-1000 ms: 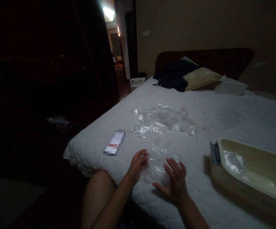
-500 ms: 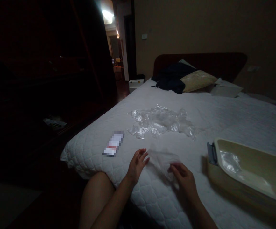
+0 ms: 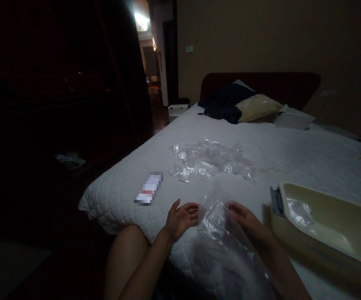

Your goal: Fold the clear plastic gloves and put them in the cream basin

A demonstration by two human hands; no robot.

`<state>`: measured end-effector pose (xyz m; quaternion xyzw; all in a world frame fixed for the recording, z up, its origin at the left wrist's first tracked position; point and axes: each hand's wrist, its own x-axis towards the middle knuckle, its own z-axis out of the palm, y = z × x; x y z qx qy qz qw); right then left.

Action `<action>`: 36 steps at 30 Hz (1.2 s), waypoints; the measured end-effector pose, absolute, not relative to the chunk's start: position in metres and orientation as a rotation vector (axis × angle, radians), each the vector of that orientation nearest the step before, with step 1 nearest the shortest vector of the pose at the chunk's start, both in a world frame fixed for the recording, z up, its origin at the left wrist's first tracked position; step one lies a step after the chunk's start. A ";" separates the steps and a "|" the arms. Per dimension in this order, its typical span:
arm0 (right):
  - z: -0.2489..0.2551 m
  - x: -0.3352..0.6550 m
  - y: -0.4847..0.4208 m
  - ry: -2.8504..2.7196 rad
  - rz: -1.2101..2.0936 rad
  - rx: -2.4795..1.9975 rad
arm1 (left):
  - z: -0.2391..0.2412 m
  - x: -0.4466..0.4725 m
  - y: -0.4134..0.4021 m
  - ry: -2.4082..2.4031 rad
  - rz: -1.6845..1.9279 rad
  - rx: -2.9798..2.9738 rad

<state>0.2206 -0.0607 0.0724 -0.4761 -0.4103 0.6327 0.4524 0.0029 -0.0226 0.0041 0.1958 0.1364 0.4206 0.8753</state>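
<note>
A clear plastic bag (image 3: pixel 216 221) hangs between my hands, partly unfolded and blurred at its lower end. My right hand (image 3: pixel 244 218) pinches it at the upper right, its fingertips partly behind the film. My left hand (image 3: pixel 183 216) is open, palm toward the bag, with the fingertips at the bag's left edge; whether they touch it I cannot tell. Farther up the bed lies a crumpled spread of clear plastic bags (image 3: pixel 211 160).
A quilted white bed (image 3: pixel 127 183) lies under everything. To the right stands a cream plastic bin (image 3: pixel 320 233) with a grey latch and some clear plastic inside. A phone-like blurred object (image 3: pixel 149 188) lies at left. Dark clothing (image 3: pixel 220 102) and a pillow (image 3: pixel 260 107) are near the headboard.
The bag has come up nearer to me and spread out longer, hanging downward. My right hand has risen slightly and moved right; my left hand has turned its palm toward the bag.
</note>
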 end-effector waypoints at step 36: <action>-0.010 0.247 -0.039 -0.721 1.270 -1.240 | 0.002 0.011 -0.032 0.569 0.827 0.784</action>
